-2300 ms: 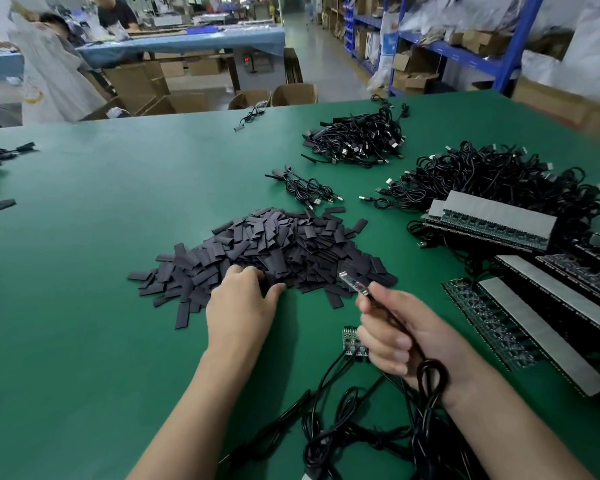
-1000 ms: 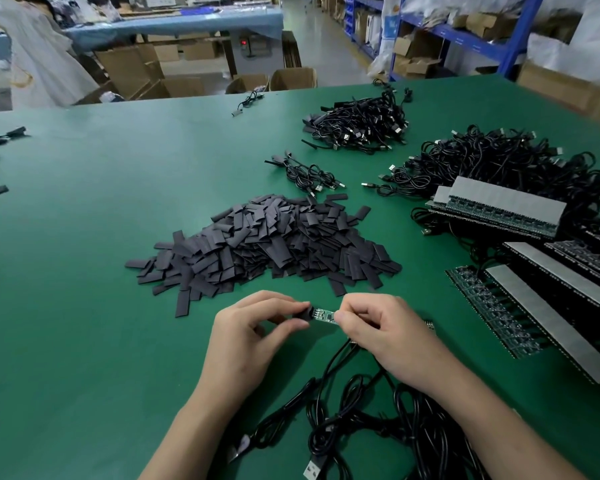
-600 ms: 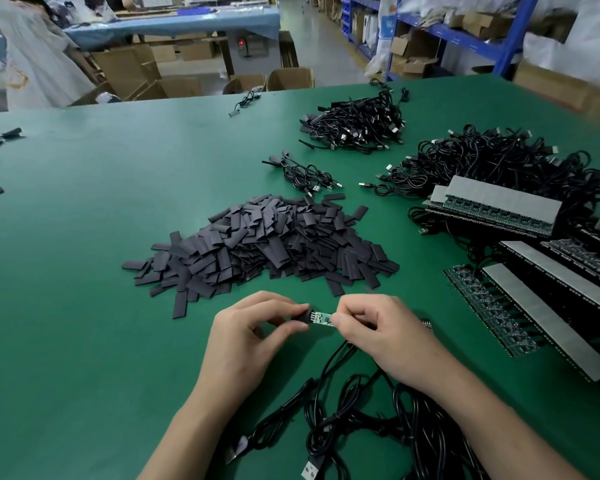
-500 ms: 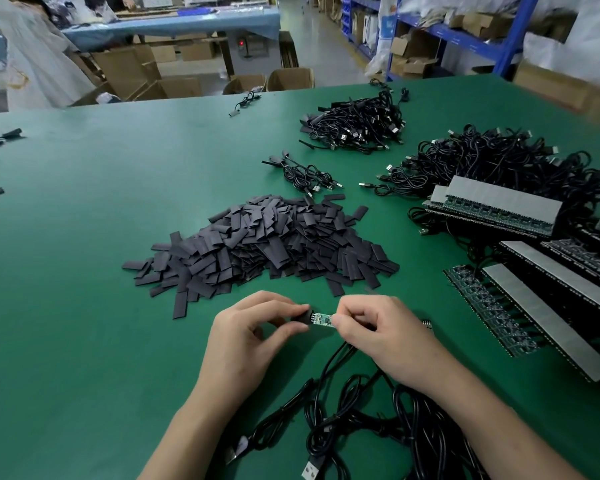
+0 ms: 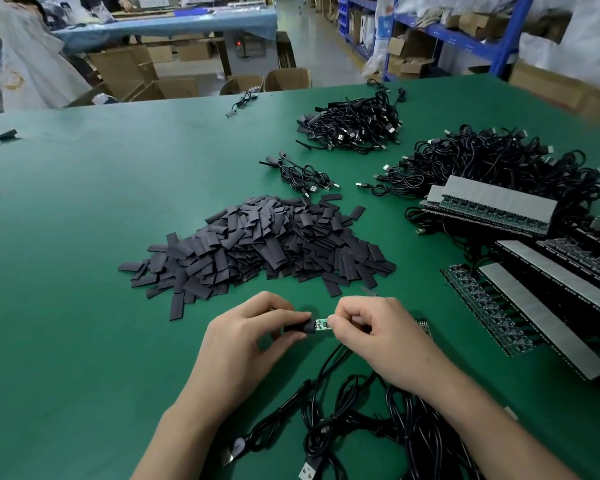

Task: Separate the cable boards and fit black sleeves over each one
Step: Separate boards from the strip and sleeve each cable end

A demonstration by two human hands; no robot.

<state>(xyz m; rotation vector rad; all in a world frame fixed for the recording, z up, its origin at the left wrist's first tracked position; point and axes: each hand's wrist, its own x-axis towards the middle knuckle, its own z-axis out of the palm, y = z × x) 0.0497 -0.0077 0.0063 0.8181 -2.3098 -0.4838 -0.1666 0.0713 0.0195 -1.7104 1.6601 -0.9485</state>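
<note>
One wide-angle view is taken from the wearer's head, faced forward and down over the green table (image 5: 84,271). The left hand (image 5: 246,344) and right hand (image 5: 385,341) are seen close, low in the frame; blue shelving (image 5: 465,39) is caught far behind.

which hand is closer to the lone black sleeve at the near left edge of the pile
Left. The left hand is just right of that sleeve; the right hand is farther right, past the left hand.
</note>
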